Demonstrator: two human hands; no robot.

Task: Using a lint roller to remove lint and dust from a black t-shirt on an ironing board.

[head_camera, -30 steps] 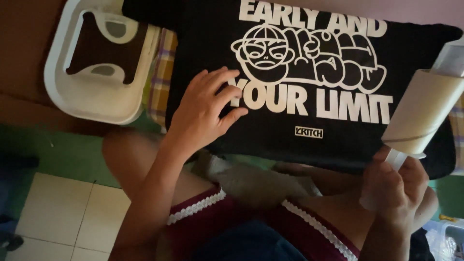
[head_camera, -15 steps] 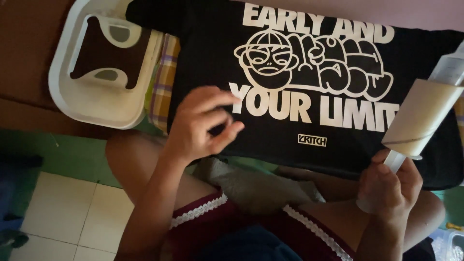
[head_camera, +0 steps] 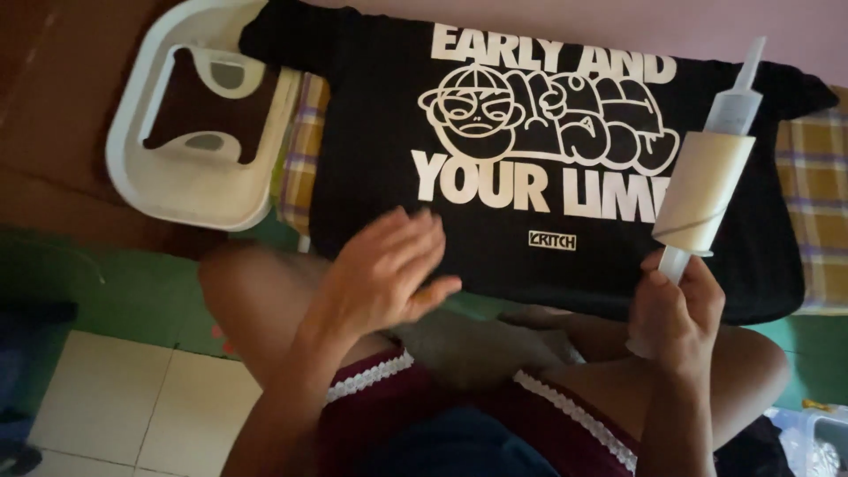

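I see the black T-shirt (head_camera: 371, 159) with white print spread flat across a plaid-covered surface (head_camera: 817, 185), its lower hem near my knees, and a white plastic stool (head_camera: 190, 190) beside its left sleeve. My left hand (head_camera: 389, 269) hovers over the shirt's lower hem, fingers spread and blurred, holding nothing; contact unclear. My right hand (head_camera: 676, 305) is clamped round the handle of a lint roller (head_camera: 704, 190), its pale roll tilted over the shirt's right side.

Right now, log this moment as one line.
left hand: open, above black printed T-shirt hem | right hand: grips white lint roller handle, upright | white plastic iron rest: left of shirt
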